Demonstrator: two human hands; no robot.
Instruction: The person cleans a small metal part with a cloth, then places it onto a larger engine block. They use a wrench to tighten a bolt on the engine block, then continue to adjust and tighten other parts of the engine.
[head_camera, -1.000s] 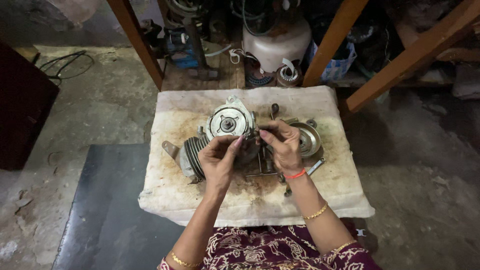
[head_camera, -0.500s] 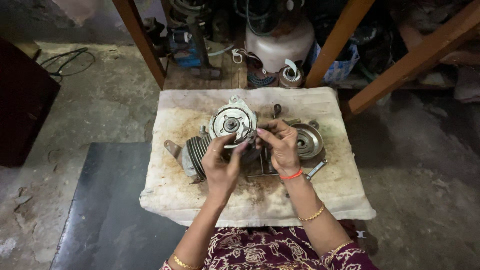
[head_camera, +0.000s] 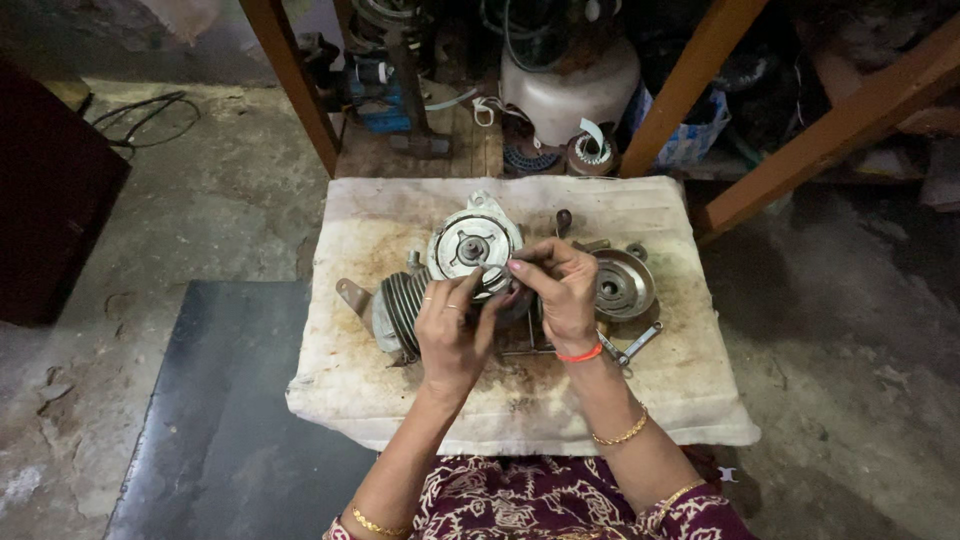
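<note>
Dim soft overhead light, dark shelves behind, sharp centre, wide-angle edge distortion

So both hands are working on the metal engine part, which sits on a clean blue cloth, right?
Not quite. In the head view both hands, left and right, are on the metal engine part, but the cloth under it is off-white and stained, not clean blue.

A round metal cover (head_camera: 622, 285) and a spanner (head_camera: 632, 345) lie on the stained white cloth (head_camera: 400, 400). Beyond the cloth stand orange wooden legs (head_camera: 295, 85) and a white tank (head_camera: 570, 90); left of it lies a dark mat (head_camera: 220, 400).
</note>
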